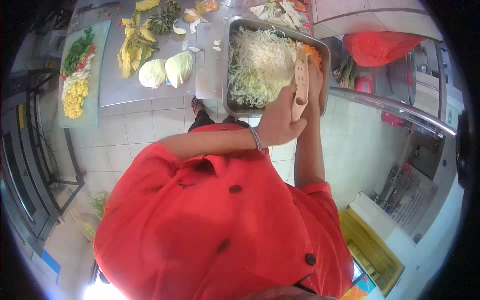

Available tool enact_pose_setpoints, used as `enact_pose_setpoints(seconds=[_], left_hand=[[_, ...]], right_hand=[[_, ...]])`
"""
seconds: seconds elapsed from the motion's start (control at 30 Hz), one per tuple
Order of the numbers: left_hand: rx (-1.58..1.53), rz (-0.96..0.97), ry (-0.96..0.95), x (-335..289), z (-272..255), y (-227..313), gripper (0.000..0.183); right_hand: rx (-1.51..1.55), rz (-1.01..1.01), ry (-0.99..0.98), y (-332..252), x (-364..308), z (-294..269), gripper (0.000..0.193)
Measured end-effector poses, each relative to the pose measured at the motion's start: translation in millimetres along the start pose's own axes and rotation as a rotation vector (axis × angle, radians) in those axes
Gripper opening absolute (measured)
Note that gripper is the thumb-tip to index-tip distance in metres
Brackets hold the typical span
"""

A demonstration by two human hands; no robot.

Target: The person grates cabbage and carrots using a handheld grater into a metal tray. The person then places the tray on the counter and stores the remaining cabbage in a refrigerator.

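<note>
A beige grater [301, 80] with small slots stands tilted over a metal tray [226, 75]. My left hand [280, 117], with a bracelet at the wrist, is closed around its lower end. Against the grater's right side lies my right hand [314, 82], its fingers bent in and partly hidden; what they hold does not show clearly. Pale shredded cabbage [260, 60] fills much of the tray. Orange shreds [314, 53], which look like carrot, show at its right side by my right fingertips.
Two pale cabbage pieces [166, 71] sit at the steel table's [115, 95] front edge. Pineapple peelings [132, 50] lie behind them. A cutting board [95, 112] at left carries chopped greens and yellow cubes. A red bag [382, 49] and a metal rail [400, 104] are at right.
</note>
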State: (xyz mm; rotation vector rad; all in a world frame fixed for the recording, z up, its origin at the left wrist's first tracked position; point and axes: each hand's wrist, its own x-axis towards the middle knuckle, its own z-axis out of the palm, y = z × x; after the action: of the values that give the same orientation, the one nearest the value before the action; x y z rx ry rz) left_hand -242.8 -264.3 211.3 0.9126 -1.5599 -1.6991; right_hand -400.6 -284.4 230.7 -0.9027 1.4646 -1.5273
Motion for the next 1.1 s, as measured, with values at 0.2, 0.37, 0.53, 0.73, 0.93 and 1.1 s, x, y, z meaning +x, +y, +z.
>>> enact_pose_setpoints(seconds=[0.2,0.37,0.53,0.73,0.93,1.1], left_hand=[[0.036,0.092,-0.147,-4.3,6.0,11.4,0.077],[0.098,0.235,-0.041,-1.5,-0.1,16.7,0.076],[0.096,0.113,-0.124,5.3,-1.8,23.1,0.077],[0.137,0.075,-0.129,12.3,-4.8,21.0,0.077],[0.143,0.119,-0.197,12.5,-6.9,25.2,0.076],[0.105,0.133,-0.173,18.6,-9.0,25.0,0.076]], right_hand=[[-0.791,-0.066,0.212,53.0,20.9,-36.9,0.038],[-0.099,0.130,0.422,34.3,11.5,-2.6,0.035],[-0.024,0.102,0.359,70.4,8.1,-32.0,0.037],[-0.057,0.102,0.351,52.6,4.5,-24.3,0.038],[-0.090,0.107,0.353,47.8,8.7,-26.3,0.040],[-0.093,0.109,0.359,44.2,7.5,-25.8,0.042]])
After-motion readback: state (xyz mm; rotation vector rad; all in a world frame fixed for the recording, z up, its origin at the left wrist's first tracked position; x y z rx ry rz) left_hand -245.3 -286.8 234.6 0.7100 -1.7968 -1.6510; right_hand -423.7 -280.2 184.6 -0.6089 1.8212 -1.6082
